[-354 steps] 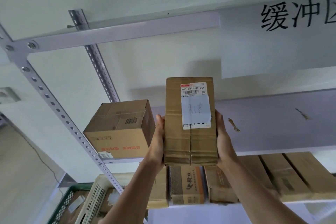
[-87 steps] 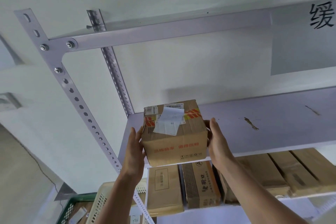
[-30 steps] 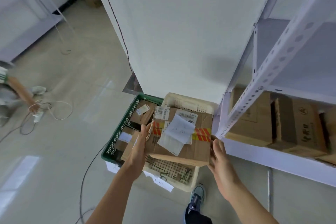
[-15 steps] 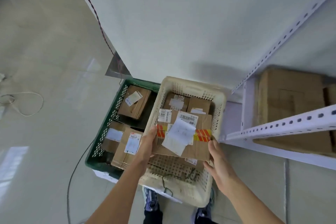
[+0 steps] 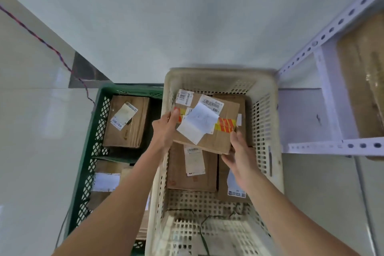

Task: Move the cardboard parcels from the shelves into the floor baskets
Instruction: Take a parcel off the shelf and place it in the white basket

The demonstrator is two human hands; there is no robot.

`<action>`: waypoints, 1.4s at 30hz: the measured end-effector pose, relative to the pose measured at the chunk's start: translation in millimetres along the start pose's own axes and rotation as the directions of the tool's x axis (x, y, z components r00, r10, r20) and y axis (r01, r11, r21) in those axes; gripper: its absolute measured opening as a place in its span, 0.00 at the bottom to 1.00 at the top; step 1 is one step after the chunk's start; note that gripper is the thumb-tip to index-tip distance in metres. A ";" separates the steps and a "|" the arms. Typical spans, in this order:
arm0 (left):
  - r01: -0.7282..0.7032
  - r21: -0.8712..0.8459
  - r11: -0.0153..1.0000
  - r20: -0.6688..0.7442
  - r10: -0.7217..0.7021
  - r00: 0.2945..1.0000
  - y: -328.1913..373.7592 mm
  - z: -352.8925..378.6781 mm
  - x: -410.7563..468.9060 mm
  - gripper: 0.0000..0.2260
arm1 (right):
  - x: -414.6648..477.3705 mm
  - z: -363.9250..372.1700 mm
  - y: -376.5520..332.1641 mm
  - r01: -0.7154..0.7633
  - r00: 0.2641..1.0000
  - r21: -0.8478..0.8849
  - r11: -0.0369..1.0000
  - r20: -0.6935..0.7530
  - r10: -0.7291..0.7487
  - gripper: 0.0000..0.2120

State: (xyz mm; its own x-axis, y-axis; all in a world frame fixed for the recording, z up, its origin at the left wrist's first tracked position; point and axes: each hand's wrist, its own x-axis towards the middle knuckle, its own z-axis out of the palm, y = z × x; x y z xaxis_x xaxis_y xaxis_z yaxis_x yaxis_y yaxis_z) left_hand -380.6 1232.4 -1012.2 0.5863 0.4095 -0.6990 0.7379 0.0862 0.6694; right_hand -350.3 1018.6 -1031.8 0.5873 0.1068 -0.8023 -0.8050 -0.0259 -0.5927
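Note:
I look straight down. A cardboard parcel point(image 5: 216, 139) with white labels and red-yellow tape hangs inside the cream floor basket point(image 5: 268, 131), above other parcels point(image 5: 192, 170) lying in it. My left hand point(image 5: 166, 129) grips its left edge, thumb on top. My right hand point(image 5: 239, 156) holds its near right corner from below. A green floor basket point(image 5: 91, 141) to the left holds several more parcels point(image 5: 126, 122).
The white shelf unit point(image 5: 324, 147) stands right of the cream basket, with brown boxes point(image 5: 361, 93) on its lowest level. A white wall panel rises behind both baskets. A red-blue cable point(image 5: 62, 60) runs down to the green basket. A black cord lies in the cream basket's near end.
I took the taped parcel off the top shelf, turned left and down, and lowered it into the cream basket. The view now points straight down, closer to the baskets.

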 end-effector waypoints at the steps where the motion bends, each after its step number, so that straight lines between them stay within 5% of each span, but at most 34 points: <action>1: -0.008 0.034 0.999 -0.036 0.009 0.999 0.8 0.4 9.6 0.29 | 11.5 4.7 -2.0 0.008 1.000 -0.003 1.000 0.014 -0.008 0.19; 5: -0.028 0.163 0.986 -0.106 0.045 0.993 3.6 8.4 39.6 0.32 | 56.2 24.1 -17.2 0.057 0.998 -0.046 0.997 0.041 -0.055 0.27; 14: -0.207 0.343 0.916 -0.103 0.256 0.961 -1.7 20.9 74.7 0.23 | 120.8 43.9 -36.5 0.124 0.990 -0.066 0.990 0.069 -0.119 0.33; 18: -0.210 0.177 0.962 0.031 0.207 0.978 -1.3 23.3 73.2 0.33 | 134.7 38.4 -26.6 0.081 0.995 -0.009 0.997 0.064 -0.080 0.31; 25: -0.092 0.006 0.996 0.118 0.091 0.989 -10.2 16.3 70.7 0.35 | 130.7 30.3 -20.9 0.119 0.989 0.043 0.992 0.085 -0.123 0.21; 33: -0.128 -0.139 0.982 0.109 0.143 0.984 37.9 10.9 -17.0 0.32 | 13.0 7.0 -57.8 0.219 0.967 0.046 0.975 0.123 -0.223 0.52; 37: -0.190 -0.217 0.958 0.124 0.220 0.968 90.6 5.2 -104.2 0.29 | -79.9 -7.6 -93.1 0.319 0.936 0.072 0.945 0.134 -0.326 0.34; 42: -0.268 -0.206 0.941 0.217 0.311 0.925 162.6 3.2 -221.5 0.39 | -203.4 -30.9 -150.4 0.407 0.903 0.093 0.909 0.105 -0.416 0.35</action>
State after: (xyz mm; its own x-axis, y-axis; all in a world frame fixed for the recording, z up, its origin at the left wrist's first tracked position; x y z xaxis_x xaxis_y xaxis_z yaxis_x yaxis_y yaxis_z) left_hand -389.4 1152.9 -749.3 0.8447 0.2082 -0.4930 0.4684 0.1580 0.8693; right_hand -346.2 970.1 -781.7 0.8564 0.2115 -0.4711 -0.5002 0.1128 -0.8586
